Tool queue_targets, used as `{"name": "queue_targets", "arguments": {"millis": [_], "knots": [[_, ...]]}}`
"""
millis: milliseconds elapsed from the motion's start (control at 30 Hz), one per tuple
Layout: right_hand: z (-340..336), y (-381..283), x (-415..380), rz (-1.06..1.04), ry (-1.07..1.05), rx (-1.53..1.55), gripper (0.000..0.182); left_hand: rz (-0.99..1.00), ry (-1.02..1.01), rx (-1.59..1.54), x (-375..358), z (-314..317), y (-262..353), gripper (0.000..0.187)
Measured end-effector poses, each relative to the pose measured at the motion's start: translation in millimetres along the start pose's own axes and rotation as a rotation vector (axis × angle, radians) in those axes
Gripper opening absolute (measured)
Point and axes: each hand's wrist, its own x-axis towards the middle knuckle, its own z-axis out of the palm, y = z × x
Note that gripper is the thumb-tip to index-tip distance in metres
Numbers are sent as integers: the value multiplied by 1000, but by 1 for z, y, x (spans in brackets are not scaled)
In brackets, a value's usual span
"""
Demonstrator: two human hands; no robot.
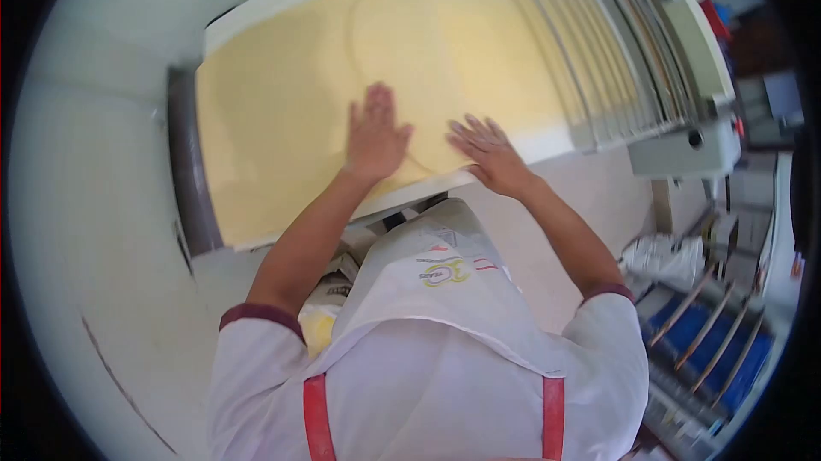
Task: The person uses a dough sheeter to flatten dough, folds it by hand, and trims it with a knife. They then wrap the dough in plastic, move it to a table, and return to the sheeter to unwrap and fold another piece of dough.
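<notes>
A wide sheet of pale yellow dough (pixel 274 119) covers the white belt (pixel 547 143) of a sheeting machine. It looks layered, with a curved edge line running down its middle. My left hand (pixel 376 136) lies palm down over the middle of the dough, fingers stretched out and a little blurred. To its right, near the belt's front edge, my right hand (pixel 492 153) is also flat over the dough with fingers spread. Neither hand holds anything.
A metal guard of parallel bars (pixel 599 50) spans the belt at the right, beside the machine's housing (pixel 688 153). A dark roller end (pixel 188 162) borders the left side. Shelving with a blue surface (pixel 710 341) and a white plastic bag (pixel 663 257) stand at lower right.
</notes>
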Motion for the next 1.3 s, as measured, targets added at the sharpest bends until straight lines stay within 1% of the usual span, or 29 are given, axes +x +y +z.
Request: {"name": "queue_targets", "arguments": {"millis": [67, 100, 133, 167, 233, 267, 300, 367, 433, 467, 500, 567, 633, 667, 700, 733, 767, 833, 900, 933, 967, 1067, 1100, 1133, 1167, 1200, 1233, 1267, 1300], "knots": [[8, 4, -7, 53, 138, 107, 66, -9, -20, -40, 6, 6, 4, 72], [14, 9, -13, -21, 292, 235, 56, -9, -29, -79, 5, 10, 1, 74], [19, 9, -23, 11, 439, 259, 46, 1, -49, -66, 6, 9, -2, 73], [21, 7, -50, 149, 533, 340, 43, 7, -65, -43, 7, 5, 0, 73], [29, 1, -87, 375, 742, 513, 38, -20, -25, -38, 18, -6, 24, 72], [40, 13, -113, 477, 852, 481, 33, 21, 3, -50, 32, -3, 42, 72], [56, 33, -140, 571, 952, 453, 29, 48, 31, -62, 45, 2, 57, 71], [87, 97, -177, 1033, 940, 509, 27, 63, 50, -26, 58, 14, 80, 71], [105, 178, -201, 1061, 1021, 275, 21, 11, 47, 91, 63, 21, 89, 71], [112, 217, -202, 1106, 953, 84, 25, 4, 28, 56, 69, 30, 90, 72], [173, 291, -228, 1062, 660, 180, 27, -52, 15, 37, 68, 33, 87, 73], [158, 368, -230, 1061, 469, 45, 26, -53, -8, 44, 68, 28, 98, 74], [137, 419, -222, 1118, 371, 18, 25, -12, 12, 76, 60, 22, 109, 73], [132, 437, -217, 1153, 330, 10, 25, -46, -15, 53, 51, 15, 114, 72], [128, 447, -213, 1183, 311, 12, 24, -56, -47, 15, 45, 10, 124, 70], [127, 448, -207, 1213, 300, 4, 24, -38, -84, -43, 35, 0, 105, 68], [126, 455, -210, 1235, 298, 15, 23, -75, -18, -25, 32, 3, 110, 69], [128, 451, -212, 1286, 336, 39, 23, -110, 107, -1, 40, 12, 82, 70], [131, 433, -213, 1313, 431, 86, 22, -176, 337, 118, 69, 6, 33, 72], [132, 413, -209, 1304, 507, 118, 22, -257, 356, 73, 90, 2, 5, 72], [143, 397, -210, 1280, 614, 172, 21, -341, 374, 23, 106, 0, -19, 71], [173, 303, -224, 965, 1086, 453, 20, -574, 213, -227, 140, -34, -20, 65], [184, 266, -237, 983, 1242, 648, 20, -603, 252, -305, 145, -32, -25, 64], [170, 225, -242, 1420, 1526, 1040, 18, -632, 289, -384, 149, -30, -30, 63], [204, 219, -296, 1580, 1717, 1188, 33, -665, 329, -465, 152, -27, -38, 62], [172, 198, -291, 1750, 1722, 1051, 29, -711, 339, -634, 159, -24, -51, 57], [103, 153, -259, 1921, 1719, 901, 25, -755, 342, -801, 166, -19, -67, 53], [50, 130, -229, 1690, 1817, 814, 17, -791, 338, -965, 170, -14, -79, 49], [13, 112, -203, 1457, 1900, 725, 10, -775, 194, -943, 172, -21, -83, 43]]}}
